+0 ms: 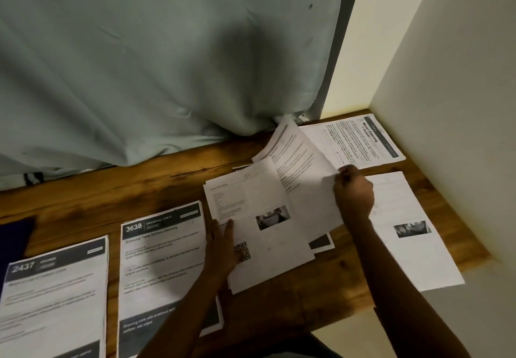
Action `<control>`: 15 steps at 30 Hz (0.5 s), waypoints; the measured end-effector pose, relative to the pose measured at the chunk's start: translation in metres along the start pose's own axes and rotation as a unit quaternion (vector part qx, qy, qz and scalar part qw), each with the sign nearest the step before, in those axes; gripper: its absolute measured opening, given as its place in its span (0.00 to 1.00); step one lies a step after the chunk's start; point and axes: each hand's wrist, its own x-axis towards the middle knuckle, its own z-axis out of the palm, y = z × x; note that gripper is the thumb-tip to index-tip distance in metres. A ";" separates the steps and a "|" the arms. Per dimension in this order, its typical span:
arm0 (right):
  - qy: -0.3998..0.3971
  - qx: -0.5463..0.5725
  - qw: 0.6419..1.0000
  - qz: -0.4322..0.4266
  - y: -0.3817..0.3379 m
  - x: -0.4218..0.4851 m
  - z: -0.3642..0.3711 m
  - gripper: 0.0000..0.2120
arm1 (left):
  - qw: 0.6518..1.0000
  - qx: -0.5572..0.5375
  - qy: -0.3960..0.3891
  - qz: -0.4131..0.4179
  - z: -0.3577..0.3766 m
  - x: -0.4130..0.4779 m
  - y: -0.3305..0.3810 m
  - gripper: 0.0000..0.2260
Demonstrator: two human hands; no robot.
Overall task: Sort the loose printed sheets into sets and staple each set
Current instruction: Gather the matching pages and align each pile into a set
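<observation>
Wooden desk (167,178) with printed sheets spread all over it. The right hand (353,194) is centre-right in the frame, fingers curled and pinching the lower right edge of a lifted sheet (301,162). That sheet curls up off the middle pile (268,248) and leans back toward the grey-green curtain (139,64).

The left hand (223,243) lies flat, fingers straight, on the left edge of the same pile, right beside a QR code printed on the top page. So the pile sits between the two hands, with the raised page above it and off to the right.

Just left of the left hand is the 3638 sheet (162,260), headed "Dressing Table", and the forearm crosses its lower right corner. Further left, in the lower left of the frame, is the 2437 sheet (55,287).

Upper right, by the wall (446,106), there's the Mirror Cleaning sheet (360,139), turned sideways. One more photo sheet (410,246) lies right of the right arm.
</observation>
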 end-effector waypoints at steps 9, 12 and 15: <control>0.031 0.055 0.998 -0.006 -0.027 0.035 -0.060 0.10 | 0.998 -0.046 0.038 -0.001 0.002 0.003 -0.001 0.33; -0.032 0.082 0.996 -0.011 -0.014 0.023 -0.038 0.08 | 0.984 -0.152 0.096 -0.009 0.006 0.008 -0.005 0.24; -0.113 0.070 0.991 0.003 0.000 -0.004 0.001 0.08 | 0.951 -0.283 0.126 -0.025 0.012 0.012 -0.009 0.21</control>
